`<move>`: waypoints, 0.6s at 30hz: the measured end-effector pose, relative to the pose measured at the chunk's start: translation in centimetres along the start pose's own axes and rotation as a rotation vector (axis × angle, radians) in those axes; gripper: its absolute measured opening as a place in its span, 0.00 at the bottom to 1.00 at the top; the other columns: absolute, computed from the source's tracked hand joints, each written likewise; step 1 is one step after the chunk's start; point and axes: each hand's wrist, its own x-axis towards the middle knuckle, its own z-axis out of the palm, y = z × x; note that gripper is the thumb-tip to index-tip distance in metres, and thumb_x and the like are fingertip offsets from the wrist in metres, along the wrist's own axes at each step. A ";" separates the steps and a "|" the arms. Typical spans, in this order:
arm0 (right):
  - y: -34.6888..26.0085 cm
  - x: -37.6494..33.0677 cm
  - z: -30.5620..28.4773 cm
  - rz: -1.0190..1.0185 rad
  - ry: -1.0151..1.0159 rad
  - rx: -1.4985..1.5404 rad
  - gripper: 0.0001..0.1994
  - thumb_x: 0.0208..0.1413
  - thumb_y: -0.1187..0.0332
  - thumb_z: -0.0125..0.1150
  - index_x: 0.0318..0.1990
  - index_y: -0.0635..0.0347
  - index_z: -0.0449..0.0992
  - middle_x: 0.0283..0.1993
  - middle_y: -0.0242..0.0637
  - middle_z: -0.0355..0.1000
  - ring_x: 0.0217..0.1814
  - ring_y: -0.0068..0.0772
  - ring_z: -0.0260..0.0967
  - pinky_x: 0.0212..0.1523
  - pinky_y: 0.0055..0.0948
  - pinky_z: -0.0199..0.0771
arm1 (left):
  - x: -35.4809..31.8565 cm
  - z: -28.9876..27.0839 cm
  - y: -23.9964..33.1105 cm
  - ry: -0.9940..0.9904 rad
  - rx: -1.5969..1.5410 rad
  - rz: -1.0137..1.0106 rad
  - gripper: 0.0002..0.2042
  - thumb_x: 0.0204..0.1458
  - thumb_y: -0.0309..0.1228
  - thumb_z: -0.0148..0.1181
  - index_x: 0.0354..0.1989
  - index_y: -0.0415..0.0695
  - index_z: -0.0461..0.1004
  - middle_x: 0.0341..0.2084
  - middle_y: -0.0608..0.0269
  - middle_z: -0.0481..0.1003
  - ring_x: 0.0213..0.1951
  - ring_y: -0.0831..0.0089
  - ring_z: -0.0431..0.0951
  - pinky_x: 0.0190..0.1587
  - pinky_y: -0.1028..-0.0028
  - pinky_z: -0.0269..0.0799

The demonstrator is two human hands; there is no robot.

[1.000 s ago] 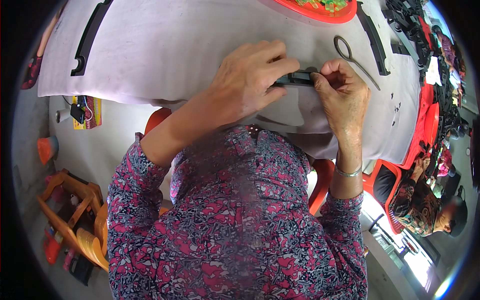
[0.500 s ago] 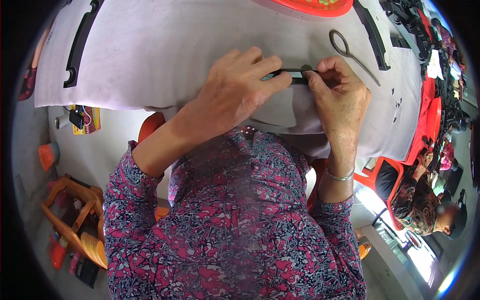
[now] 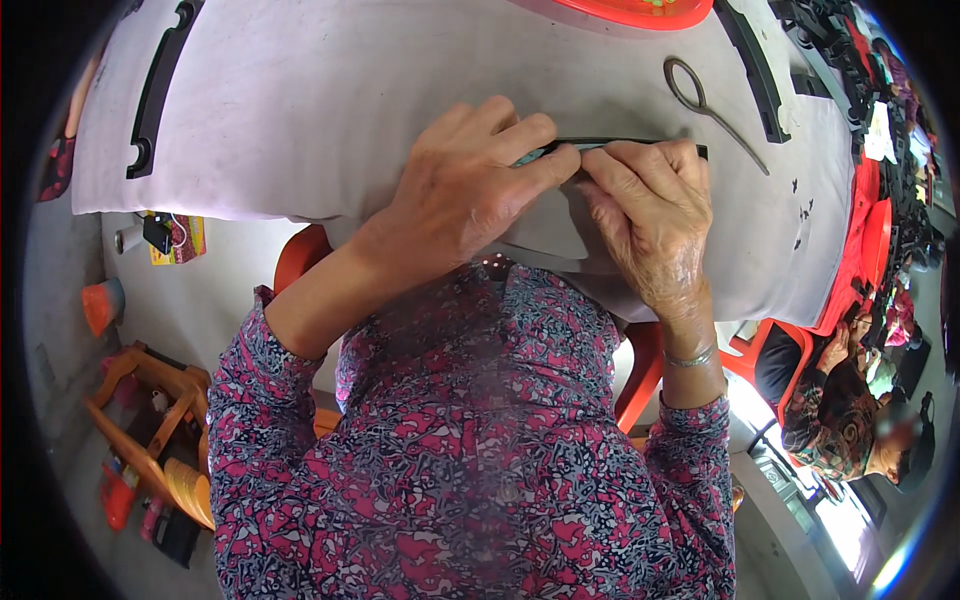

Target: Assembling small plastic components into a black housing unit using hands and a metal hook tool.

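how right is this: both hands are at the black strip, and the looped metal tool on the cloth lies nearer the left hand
One part is wrong: the looped metal tool on the cloth lies nearer the right hand, not the left hand, as the head view shows. Both hands are at the black strip.

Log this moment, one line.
left hand: gripping black strip | right hand: at strip, beside left | looped metal rod: on pale cloth, beyond right hand

Fisheye camera: worn on the wearer's head, it faces steeply down before me, close above patterned shirt [image 3: 430,440] and table [image 3: 300,100].
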 end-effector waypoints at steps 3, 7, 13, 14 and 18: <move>0.9 0.3 0.1 -0.046 -0.002 -0.010 0.14 0.38 0.69 0.76 0.37 0.53 0.85 0.37 0.23 0.77 0.40 0.29 0.67 0.41 0.30 0.62 | 0.1 -0.3 0.0 -0.005 -0.059 -0.008 0.15 0.44 0.24 0.69 0.44 0.47 0.82 0.40 0.67 0.78 0.38 0.65 0.75 0.38 0.66 0.72; 1.4 0.6 0.1 -0.083 -0.017 0.030 0.13 0.37 0.70 0.76 0.35 0.52 0.84 0.37 0.22 0.76 0.39 0.28 0.67 0.40 0.30 0.62 | 0.2 -0.9 -0.8 -0.023 -0.162 0.017 0.15 0.46 0.24 0.69 0.44 0.46 0.81 0.41 0.65 0.78 0.38 0.62 0.76 0.39 0.64 0.74; 1.6 1.3 -0.3 -0.126 -0.069 0.046 0.13 0.37 0.70 0.76 0.35 0.52 0.84 0.36 0.22 0.75 0.38 0.29 0.67 0.39 0.30 0.64 | 0.6 -1.0 -1.8 -0.066 -0.270 0.062 0.15 0.46 0.24 0.69 0.45 0.45 0.80 0.42 0.63 0.78 0.41 0.60 0.78 0.42 0.63 0.76; 1.6 1.6 -0.5 -0.134 -0.090 0.049 0.13 0.37 0.70 0.76 0.35 0.52 0.84 0.36 0.22 0.74 0.37 0.29 0.67 0.39 0.30 0.64 | 0.7 -1.0 -1.9 -0.069 -0.274 0.063 0.15 0.47 0.24 0.69 0.45 0.45 0.80 0.42 0.63 0.78 0.41 0.60 0.78 0.42 0.63 0.76; 2.0 2.2 -0.8 -0.198 -0.170 0.067 0.12 0.38 0.71 0.75 0.34 0.53 0.82 0.33 0.23 0.72 0.37 0.30 0.66 0.38 0.30 0.65 | 0.6 -0.9 -2.0 -0.071 -0.303 0.080 0.14 0.47 0.23 0.68 0.44 0.44 0.79 0.43 0.61 0.78 0.42 0.59 0.78 0.43 0.63 0.77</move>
